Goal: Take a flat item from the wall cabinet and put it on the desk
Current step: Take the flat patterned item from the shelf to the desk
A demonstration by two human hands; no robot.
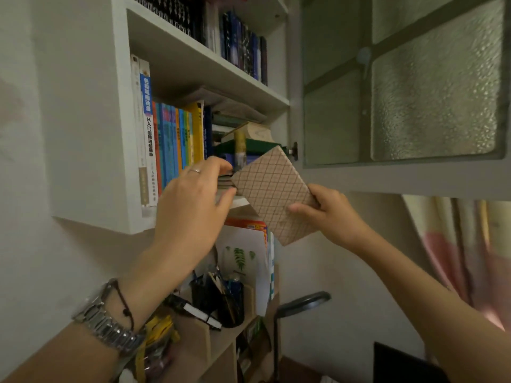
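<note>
A flat beige item with a diamond grid pattern (272, 193) is tilted in front of the lower shelf of the white wall cabinet (121, 134). My right hand (329, 211) grips its lower right edge. My left hand (190, 205), with a ring and a metal wristwatch, reaches to the item's left edge and to the stack of flat things on the shelf; thumb and fingers are pinched there, but what they hold is hidden. The desk surface itself is barely in view.
Upright books (171, 139) fill the lower shelf, more books (243, 45) stand above. The cabinet's frosted glass door (434, 84) hangs open on the right. Below are a wooden organiser (218, 344) with a pen cup (229, 302), folders, and a dark lamp head (304, 302). A curtain (464, 258) hangs right.
</note>
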